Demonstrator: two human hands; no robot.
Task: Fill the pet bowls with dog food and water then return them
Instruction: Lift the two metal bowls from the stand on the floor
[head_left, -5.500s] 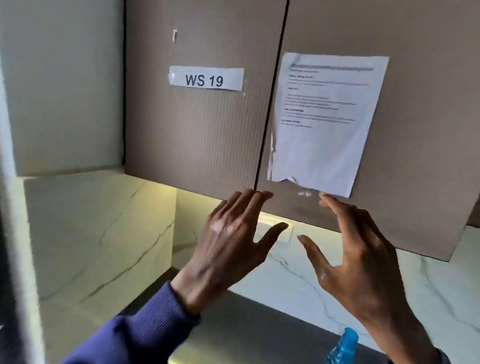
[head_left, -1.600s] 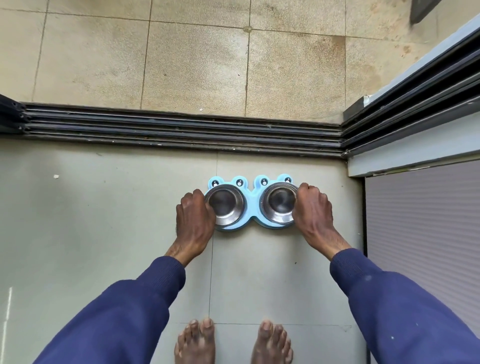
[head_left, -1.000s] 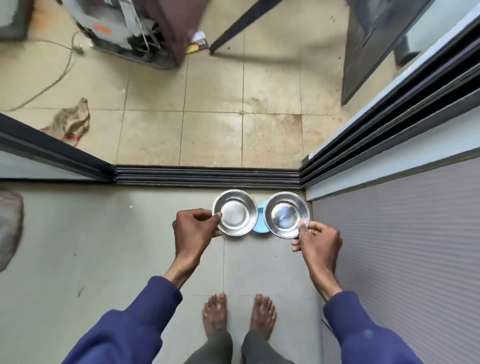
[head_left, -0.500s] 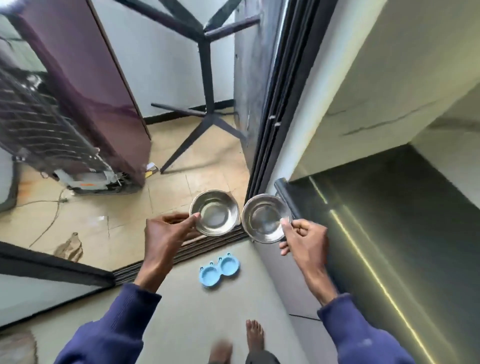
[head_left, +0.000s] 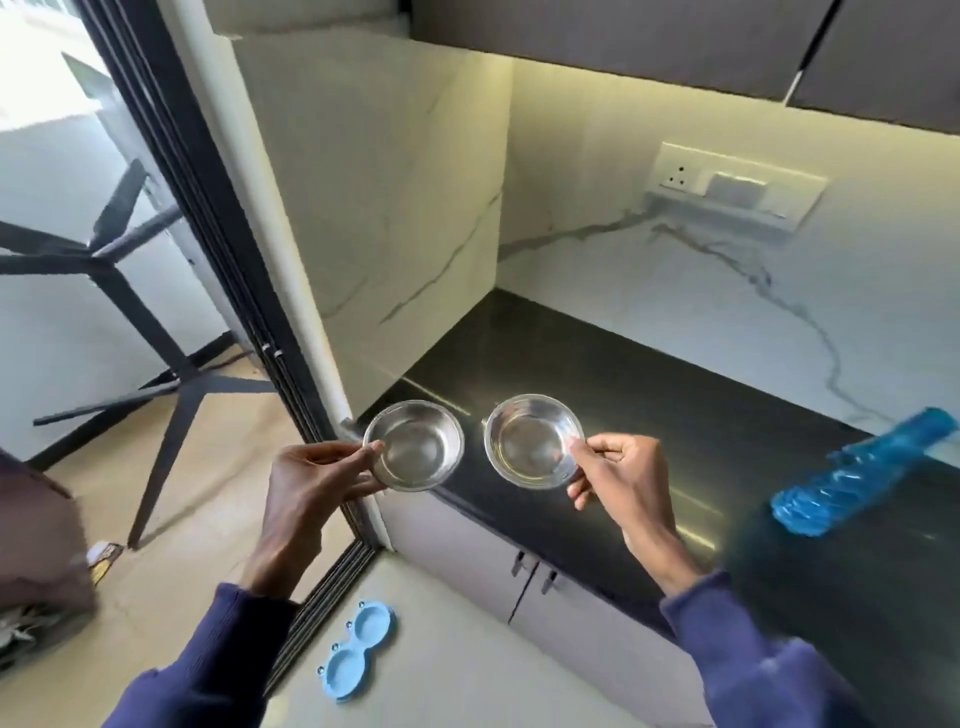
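Head view: left bowl (head_left: 414, 446) and right bowl (head_left: 534, 441) are both empty, held up at the counter (head_left: 649, 395) corner. Left grip (head_left: 306, 483) pinches its rim at 9 o'clock, right grip (head_left: 626, 483) pinches the other at 3. Blue bottle (head_left: 862, 473) is further out at 3, and the bare holder (head_left: 356, 657) sits on the floor at 6. Nothing's filled yet, so food, water and the return are all left.

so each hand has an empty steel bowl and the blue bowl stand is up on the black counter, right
Not quite. The left hand pinches one empty steel bowl and the right hand the other steel bowl, but the blue bowl stand lies on the floor below, not on the black counter. The head view shows it.
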